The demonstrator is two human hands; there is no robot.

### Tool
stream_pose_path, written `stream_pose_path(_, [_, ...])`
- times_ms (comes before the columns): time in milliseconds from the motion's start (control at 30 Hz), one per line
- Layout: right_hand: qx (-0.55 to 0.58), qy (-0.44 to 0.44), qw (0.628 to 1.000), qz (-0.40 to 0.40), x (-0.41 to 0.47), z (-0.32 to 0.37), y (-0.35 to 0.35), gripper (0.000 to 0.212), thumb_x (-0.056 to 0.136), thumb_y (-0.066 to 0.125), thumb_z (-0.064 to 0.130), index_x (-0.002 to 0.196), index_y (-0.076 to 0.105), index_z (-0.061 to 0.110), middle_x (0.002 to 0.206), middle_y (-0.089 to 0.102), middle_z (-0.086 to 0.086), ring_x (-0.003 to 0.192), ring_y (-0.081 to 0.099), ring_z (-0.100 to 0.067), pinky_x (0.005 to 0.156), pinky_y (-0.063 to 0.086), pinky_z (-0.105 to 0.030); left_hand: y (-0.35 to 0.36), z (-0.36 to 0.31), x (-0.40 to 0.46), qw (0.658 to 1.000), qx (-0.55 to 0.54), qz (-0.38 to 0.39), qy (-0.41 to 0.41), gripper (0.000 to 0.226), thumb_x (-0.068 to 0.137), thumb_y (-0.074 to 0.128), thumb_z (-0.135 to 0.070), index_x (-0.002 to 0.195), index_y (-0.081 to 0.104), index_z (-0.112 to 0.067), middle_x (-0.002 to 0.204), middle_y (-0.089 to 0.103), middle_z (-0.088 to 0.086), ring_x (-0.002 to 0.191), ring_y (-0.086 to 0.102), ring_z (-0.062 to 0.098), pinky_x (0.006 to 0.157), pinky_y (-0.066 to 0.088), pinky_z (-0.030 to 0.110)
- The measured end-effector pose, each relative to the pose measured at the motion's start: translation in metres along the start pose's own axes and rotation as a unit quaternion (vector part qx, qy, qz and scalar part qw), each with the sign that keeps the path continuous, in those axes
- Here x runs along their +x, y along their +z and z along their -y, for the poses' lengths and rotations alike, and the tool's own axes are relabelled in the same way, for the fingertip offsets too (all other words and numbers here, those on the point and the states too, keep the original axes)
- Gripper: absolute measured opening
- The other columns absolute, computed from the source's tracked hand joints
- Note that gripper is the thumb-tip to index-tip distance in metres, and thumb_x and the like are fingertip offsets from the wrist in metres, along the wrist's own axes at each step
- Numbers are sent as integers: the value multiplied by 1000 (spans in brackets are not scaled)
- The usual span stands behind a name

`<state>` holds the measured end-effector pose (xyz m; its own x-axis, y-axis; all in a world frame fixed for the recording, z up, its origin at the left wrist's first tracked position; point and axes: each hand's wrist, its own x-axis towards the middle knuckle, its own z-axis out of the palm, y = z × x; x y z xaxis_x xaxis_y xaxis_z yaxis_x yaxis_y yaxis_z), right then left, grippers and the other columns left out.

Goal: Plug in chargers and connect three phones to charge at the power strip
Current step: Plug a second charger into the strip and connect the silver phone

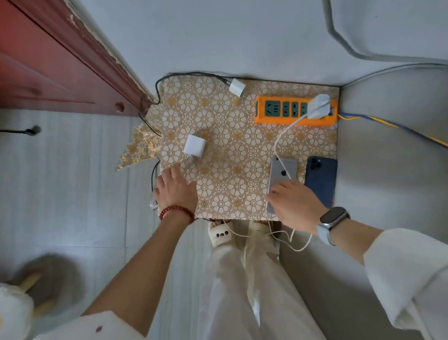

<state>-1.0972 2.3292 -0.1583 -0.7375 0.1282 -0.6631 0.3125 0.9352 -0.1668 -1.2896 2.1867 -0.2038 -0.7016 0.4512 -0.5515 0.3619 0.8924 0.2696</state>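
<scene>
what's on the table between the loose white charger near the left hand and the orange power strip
In the head view, only bare floral tablecloth lies between the loose white charger and the orange power strip.

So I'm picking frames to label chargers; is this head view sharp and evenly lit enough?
Head view: soft, even daylight, no hard shadows; the orange power strip and both loose chargers are sharp; mild gold glare on the patterned cloth; the fluffy slipper at bottom left is blurred; wide-angle bending shows at the edges.
</scene>
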Motion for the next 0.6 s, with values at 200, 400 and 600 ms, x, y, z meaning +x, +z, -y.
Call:
stream_pose_path(200, [127,15,984,-121,25,16,-21,34,91,41,10,124,48,13,123,54,-6,112,49,-24,85,47,-35,5,-8,19,996,-87,23,-17,26,92,43,-20,111,50,-5,107,62,19,97,54,33,77,45,39])
stream_pose_path(400, [133,-46,963,-231,52,10,-51,53,85,56,13,134,38,9,136,47,-9,128,41,-26,99,44,-42,-23,-6,7,964,-189,-96,158,16,89,50,-8,94,64,-3,87,66,13,71,54,19,61,39,23])
stream_pose_path(600, [233,-93,963,-96,69,0,-84,64,85,59,30,140,27,23,137,47,-1,124,39,-21,93,37,-33,-55,-21,-7,925,-252,-113,260,14,83,53,-3,88,65,1,77,56,-1,66,50,-2,62,39,4])
